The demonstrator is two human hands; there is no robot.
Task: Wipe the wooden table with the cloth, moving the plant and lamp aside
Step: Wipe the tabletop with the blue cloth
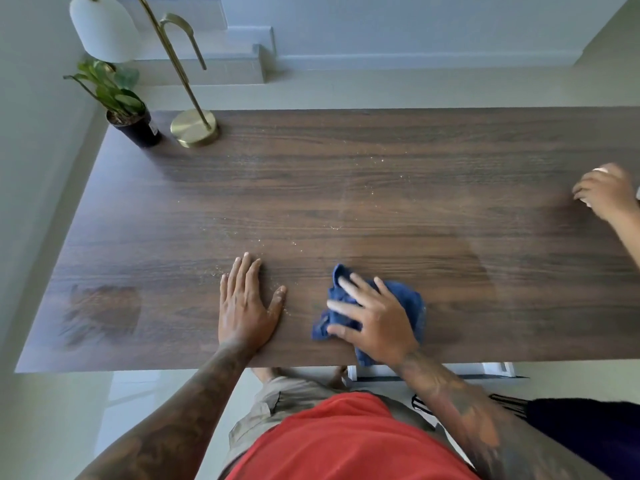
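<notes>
A crumpled blue cloth [408, 299] lies on the dark wooden table [346, 188] near its front edge. My right hand [374, 317] presses down on the cloth with fingers spread. To its left, my left hand [247, 303] rests flat and empty on the wood. Fine pale crumbs are scattered over the middle of the table. A small green plant in a black pot [133, 123] stands at the far left corner. Beside it is a brass lamp [194, 128] with a round base and a white shade.
Another person's hand [604, 194] holds something white on the table at the far right edge. A wall runs close along the table's left side. Grey steps rise behind the table. A dark object [588, 431] sits on the floor at my right.
</notes>
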